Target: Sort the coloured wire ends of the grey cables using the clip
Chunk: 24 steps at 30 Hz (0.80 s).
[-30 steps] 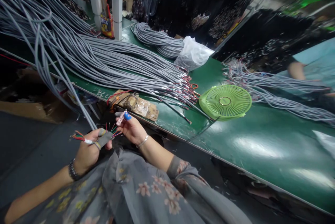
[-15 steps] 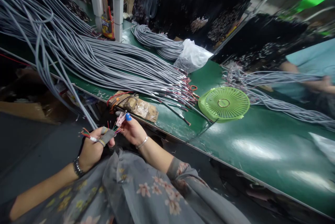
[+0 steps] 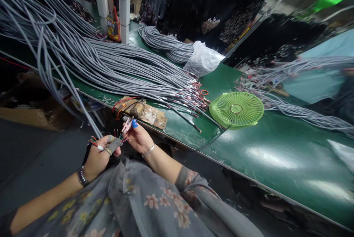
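My left hand is closed around the ends of grey cables, with wraps on its thumb and finger. Thin coloured wires fan out from its fingertips toward the right. Another stripped end with a white sleeve sticks out on the left of the same hand. Facing it, my right hand pinches a small pink tool right by the wire tips; its exact kind is unclear. A blue cover sits on one right fingertip. Whether the tool touches a wire cannot be made out.
Many grey cables lie across the green bench. A taped wooden block sits at the near edge, a green fan to its right. Beyond are a plastic bag and a co-worker's cable bundle.
On the right, the co-worker's cable bundle has risen. My hands stay nearly in place, the left turning slightly so its white-sleeved end shifts right.
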Motion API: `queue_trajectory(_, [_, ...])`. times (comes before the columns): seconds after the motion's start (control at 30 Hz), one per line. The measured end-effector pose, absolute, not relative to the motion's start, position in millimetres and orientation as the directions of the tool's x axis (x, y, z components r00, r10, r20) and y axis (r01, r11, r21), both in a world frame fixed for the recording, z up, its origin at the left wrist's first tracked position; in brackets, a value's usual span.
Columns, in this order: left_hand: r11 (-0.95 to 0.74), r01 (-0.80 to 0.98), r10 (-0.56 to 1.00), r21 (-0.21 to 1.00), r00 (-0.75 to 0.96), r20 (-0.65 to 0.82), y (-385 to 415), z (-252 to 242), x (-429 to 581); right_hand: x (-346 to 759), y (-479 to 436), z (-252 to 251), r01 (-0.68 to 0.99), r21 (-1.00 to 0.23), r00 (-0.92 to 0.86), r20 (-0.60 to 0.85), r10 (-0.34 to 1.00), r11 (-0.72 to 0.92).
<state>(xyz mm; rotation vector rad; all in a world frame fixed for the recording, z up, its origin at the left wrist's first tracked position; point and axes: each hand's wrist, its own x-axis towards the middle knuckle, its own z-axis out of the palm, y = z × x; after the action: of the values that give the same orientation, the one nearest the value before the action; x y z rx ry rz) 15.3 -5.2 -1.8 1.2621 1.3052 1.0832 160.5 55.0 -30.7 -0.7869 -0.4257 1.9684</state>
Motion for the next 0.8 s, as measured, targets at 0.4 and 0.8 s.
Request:
queue_trajectory(0.4, [0.024, 0.184, 0.999, 0.983, 0.031, -0.031, -13, 7, 10, 174, 46, -36, -0.467, -0.632, -0.579, -0.311, 0.754, -0.619])
queue_trajectory(0.8, [-0.021, 0.35, 0.994, 0.937, 0.108, -0.018, -15, 6, 7, 166, 26, -28, -0.306, -0.831, -0.441, -0.309, 0.843, -0.465])
